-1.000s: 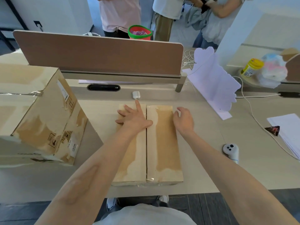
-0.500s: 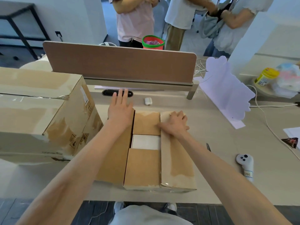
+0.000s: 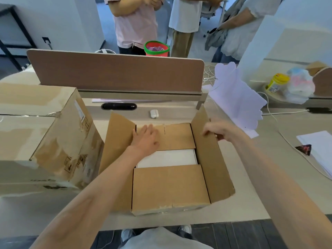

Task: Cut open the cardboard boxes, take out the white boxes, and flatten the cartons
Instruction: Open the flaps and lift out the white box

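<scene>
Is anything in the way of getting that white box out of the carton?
Yes. Two inner flaps lie over the white box: the far flap, under the left hand, and the near flap. The right hand holds the right flap open.

Count on desk: 2 cartons, namely open brown cardboard box [image 3: 168,186] and large taped brown cardboard box [image 3: 45,132]. 1 flat white box [image 3: 167,158]. 2 bare hands: left hand [image 3: 145,139], right hand [image 3: 219,130]. 1 small white rounded case [image 3: 154,113]. 1 yellow-lidded jar [image 3: 277,82]. 3 standing people [image 3: 134,20].
</scene>
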{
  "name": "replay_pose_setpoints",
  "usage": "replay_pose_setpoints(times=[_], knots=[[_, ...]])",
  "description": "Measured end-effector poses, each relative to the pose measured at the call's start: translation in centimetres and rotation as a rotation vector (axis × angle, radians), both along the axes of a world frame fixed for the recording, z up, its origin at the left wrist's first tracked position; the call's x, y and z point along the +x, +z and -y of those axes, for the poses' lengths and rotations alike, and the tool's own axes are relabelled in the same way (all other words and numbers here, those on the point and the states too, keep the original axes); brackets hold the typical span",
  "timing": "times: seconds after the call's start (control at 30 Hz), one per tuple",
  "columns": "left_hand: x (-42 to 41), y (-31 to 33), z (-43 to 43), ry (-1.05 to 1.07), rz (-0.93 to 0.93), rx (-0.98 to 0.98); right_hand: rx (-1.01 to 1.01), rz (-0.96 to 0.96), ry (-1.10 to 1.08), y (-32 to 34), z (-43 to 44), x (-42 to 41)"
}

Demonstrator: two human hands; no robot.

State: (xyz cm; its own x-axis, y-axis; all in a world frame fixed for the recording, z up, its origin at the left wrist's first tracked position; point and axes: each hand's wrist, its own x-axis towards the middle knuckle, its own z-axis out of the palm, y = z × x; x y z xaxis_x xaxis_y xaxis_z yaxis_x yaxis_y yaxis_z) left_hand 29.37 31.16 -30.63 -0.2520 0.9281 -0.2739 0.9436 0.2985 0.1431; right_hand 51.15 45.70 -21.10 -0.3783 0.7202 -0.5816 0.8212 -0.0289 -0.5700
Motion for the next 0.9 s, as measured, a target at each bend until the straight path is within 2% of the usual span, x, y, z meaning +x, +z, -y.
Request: replay_pose_setpoints(times=[0.07, 0.13, 0.3, 0.4, 0.47, 0.57, 0.7, 0.77, 0.9], knots=[[0.1, 0.3, -0.8, 0.026, -0.011, -0.024, -0.138, 0.205, 0.216, 0.9, 0.4, 1.3], [0.1, 0.6, -1.5, 0.067, -0.054, -0.029, -0.200, 0.275, 0.277, 1.1, 0.3, 2.2], [-0.4, 1.0, -2.6, 0.056, -0.085, -0.001, -0.070, 0.160, 0.136, 0.2, -0.9, 2.6], [-0.4, 0.9, -3.0, -0.026, 0.051, 0.081, -0.022, 0.128, 0.136, 0.0, -1.4, 1.7], [-0.5, 1.0, -3.4, 0.022, 0.209, 0.131, 0.033, 0.159, 0.195, 0.1, -1.8, 0.6], [-1.6, 1.1, -4.5, 0.168, 0.398, 0.132, 0.200, 0.164, 0.350, 0.9, -1.8, -2.3], [-3.3, 1.7, -4.9, 0.313, 0.509, 0.211, 0.502, 0.097, 0.492, 0.4, -1.7, -7.3], [-3.8, 1.6, -4.3, 0.365, 0.510, 0.269, 0.604, 0.043, 0.518, -0.7, -1.8, -9.7], [-4.7, 0.4, -2.7, 0.516, 0.387, 0.368, 0.913, -0.012, 0.605, -2.2, -2.4, -13.7]])
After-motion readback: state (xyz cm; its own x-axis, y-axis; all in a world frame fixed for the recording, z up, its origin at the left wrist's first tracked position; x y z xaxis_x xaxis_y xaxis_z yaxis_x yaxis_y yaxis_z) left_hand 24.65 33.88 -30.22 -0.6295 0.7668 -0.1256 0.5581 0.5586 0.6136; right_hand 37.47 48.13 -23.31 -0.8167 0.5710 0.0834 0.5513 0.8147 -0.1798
